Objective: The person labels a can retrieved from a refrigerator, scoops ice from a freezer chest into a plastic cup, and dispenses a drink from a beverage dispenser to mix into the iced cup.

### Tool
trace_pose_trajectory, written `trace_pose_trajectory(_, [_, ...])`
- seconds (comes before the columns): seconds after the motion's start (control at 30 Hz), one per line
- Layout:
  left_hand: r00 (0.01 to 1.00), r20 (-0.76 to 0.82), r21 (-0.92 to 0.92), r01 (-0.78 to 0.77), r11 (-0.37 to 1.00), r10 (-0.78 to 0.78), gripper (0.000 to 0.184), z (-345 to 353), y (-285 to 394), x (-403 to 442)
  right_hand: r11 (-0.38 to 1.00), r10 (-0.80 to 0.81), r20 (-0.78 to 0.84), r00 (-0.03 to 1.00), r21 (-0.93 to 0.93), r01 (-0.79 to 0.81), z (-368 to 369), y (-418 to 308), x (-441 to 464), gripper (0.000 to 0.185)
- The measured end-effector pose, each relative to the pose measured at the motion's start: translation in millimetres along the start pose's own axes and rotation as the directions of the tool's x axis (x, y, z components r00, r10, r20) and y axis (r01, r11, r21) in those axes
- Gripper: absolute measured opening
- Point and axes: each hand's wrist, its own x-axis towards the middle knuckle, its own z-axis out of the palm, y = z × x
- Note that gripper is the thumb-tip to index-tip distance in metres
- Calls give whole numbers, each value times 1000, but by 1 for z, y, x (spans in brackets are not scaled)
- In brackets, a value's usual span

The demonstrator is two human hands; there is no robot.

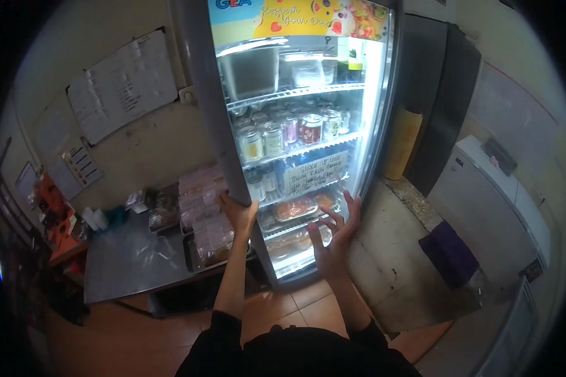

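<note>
Lays the left hand on the lower left edge of the lit display fridge, thumb and fingers apart; hard to tell whether clamped on it. Holds the right hand open, fingers spread and slightly bent, in front of the lower shelves; unclear whether touching the glass. In the fridge, on the top shelf, a metal container beside clear plastic containers. Below, rows of cans, then a handwritten note. Lower still, near the right hand, wrapped trays of orange-pink food. Left of the fridge, on the metal counter, stacks of clear packs; above the counter, on the wall, a whiteboard. To the right, a purple cloth near a white appliance.
</note>
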Motion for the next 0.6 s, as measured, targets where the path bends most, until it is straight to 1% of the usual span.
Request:
trace_pose_trajectory(0.03, [1000, -4, 14, -18, 1000, 18, 70, -2, 1, -4, 998, -48, -13, 999, -31, 48, -1, 4, 3, 95])
trace_pose_trajectory(0.07, [1000, -6, 11, -24, 1000, 24, 70, -5, 2, -14, 994, -93, -20, 995, -59, 91, -2, 7, 4, 96])
trace_pose_trajectory(0.13, [989, 18, -88, -148, 985, 150, 51, -26, 29, -31, 993, -102, -16, 995, -64, 101, -1, 5, 7, 99])
trace_pose_trajectory(0.17, [989, 5, -81, -149, 986, 150, 51, -32, 11, -34, 979, -198, -40, 979, -45, 197, 3, 2, 7, 102])
trace_pose_trajectory(0.2, [982, 159, -225, -66, 972, 104, 39, -38, -17, -33, 956, -294, -62, 954, -25, 293, 5, 0, 7, 104])
trace_pose_trajectory(0.23, [947, 310, -353, 32, 935, 84, 30, -46, -19, -27, 965, -262, -43, 964, -38, 261, 5, -7, 3, 111])
trace_pose_trajectory(0.27, [954, 286, -352, 23, 936, 85, 30, -44, -16, -22, 922, -386, -53, 921, -63, 383, 8, -4, -1, 117])
trace_pose_trajectory(0.3, [972, 168, -439, -77, 895, 165, 33, -44, 20, -11, 896, -441, -36, 897, -72, 437, 9, -10, -2, 122])
trace_pose_trajectory(0.33, [970, 41, -511, -184, 840, 238, 39, -37, 51, 4, 867, -495, -20, 869, -81, 492, 8, -20, -4, 128])
trace_pose_trajectory(0.37, [950, 7, -302, -295, 906, 311, 55, -22, 71, 26, 855, -514, -2, 858, -85, 512, 3, -25, -7, 137])
trace_pose_trajectory(0.4, [928, -7, -193, -366, 910, 372, 51, -8, 88, 48, 842, -534, 16, 846, -89, 533, -3, -31, -9, 146])
trace_pose_trajectory(0.43, [914, 15, -94, -402, 911, 405, 49, 9, 100, 74, 860, -505, 6, 863, -80, 504, -6, -37, -11, 147])
trace_pose_trajectory(0.47, [914, 60, 18, -403, 915, 401, 46, 27, 109, 98, 878, -474, -7, 881, -75, 472, -12, -46, -14, 148])
trace_pose_trajectory(0.5, [925, 130, 155, -375, 914, 357, 44, 46, 111, 121, 903, -420, -18, 907, -102, 416, -18, -50, -19, 148])
trace_pose_trajectory(0.53, [935, 213, 311, -341, 887, 284, 41, 67, 112, 144, 899, -422, -48, 905, -149, 411, -25, -53, -20, 146])
trace_pose_trajectory(0.57, [936, 289, 443, -316, 839, 200, 40, 85, 108, 164, 912, -397, -117, 910, -163, 376, -32, -51, -26, 148])
trace_pose_trajectory(0.6, [823, 521, 352, -447, 823, 224, 34, 95, 92, 184, 923, -373, -191, 908, -176, 342, -39, -48, -33, 149])
